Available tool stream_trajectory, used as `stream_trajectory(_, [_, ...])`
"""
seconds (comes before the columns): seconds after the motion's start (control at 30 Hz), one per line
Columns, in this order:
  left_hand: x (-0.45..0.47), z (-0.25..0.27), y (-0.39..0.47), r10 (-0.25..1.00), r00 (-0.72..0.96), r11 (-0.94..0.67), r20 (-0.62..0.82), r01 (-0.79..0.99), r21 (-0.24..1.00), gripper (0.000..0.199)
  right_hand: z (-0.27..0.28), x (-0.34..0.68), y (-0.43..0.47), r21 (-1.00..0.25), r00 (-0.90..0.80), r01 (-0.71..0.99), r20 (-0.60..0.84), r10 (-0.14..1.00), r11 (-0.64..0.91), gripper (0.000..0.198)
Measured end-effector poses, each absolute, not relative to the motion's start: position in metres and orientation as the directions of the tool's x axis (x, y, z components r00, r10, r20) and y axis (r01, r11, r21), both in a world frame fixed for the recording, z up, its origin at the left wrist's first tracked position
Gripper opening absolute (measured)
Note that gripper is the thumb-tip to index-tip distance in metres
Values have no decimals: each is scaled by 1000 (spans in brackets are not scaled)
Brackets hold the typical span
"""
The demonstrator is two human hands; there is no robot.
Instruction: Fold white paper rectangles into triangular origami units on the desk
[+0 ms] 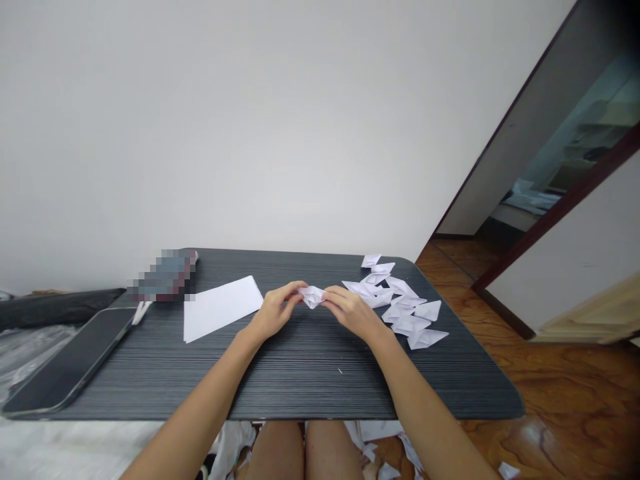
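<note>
A small folded white paper boat [313,297] is held up over the middle of the dark table. My left hand [277,308] pinches its left end between thumb and fingers. At the opposite end, my right hand [350,309] grips it the same way. Several finished-looking paper boats [410,325] lie in a loose cluster on the table, just right of my right hand. To the left of my left hand rests a stack of white paper sheets [220,308].
The dark wood-grain table [310,387] stands against a white wall. A blurred-out object [163,277] sits at its back left, with a white cable [141,312] beside it. A dark flat panel [70,363] lies at the left edge. Paper scraps [387,471] litter the floor.
</note>
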State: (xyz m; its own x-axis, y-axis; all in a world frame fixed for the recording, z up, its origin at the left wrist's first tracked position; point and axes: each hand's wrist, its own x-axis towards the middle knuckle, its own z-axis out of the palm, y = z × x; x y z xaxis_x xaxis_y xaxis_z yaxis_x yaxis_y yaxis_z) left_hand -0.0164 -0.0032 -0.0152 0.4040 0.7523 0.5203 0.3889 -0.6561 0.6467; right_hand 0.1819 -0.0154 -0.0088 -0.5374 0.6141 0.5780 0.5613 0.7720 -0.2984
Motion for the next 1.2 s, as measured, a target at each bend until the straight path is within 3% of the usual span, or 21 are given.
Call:
stream_trajectory(0.13, [-19,-10,-5,655,557,-754,511,440,487,32,-10,184,-14,-286,-567,578,533,628,764,16])
stream_trajectory(0.4, [-27,-10,-6,593,722,-805,356,538,251,40,-9,185,-15,-306,-614,591,429,662,746,15])
stream_trajectory(0.7, [-22,-14,-3,652,595,-758,471,532,376,18,-8,186,-15,-325,-594,594,441,673,736,14])
stream_trajectory(1.0, [-17,-20,0,794,463,-586,395,407,701,15,-7,185,-14,-455,-520,532,490,700,714,10])
stream_trajectory(1.1, [-17,-20,0,832,402,-535,383,398,745,15,-7,185,-13,-502,-465,510,522,715,698,8])
stream_trajectory(1.2, [-16,-16,-2,802,452,-566,391,364,740,21,-7,184,-14,-530,-460,485,521,719,695,9])
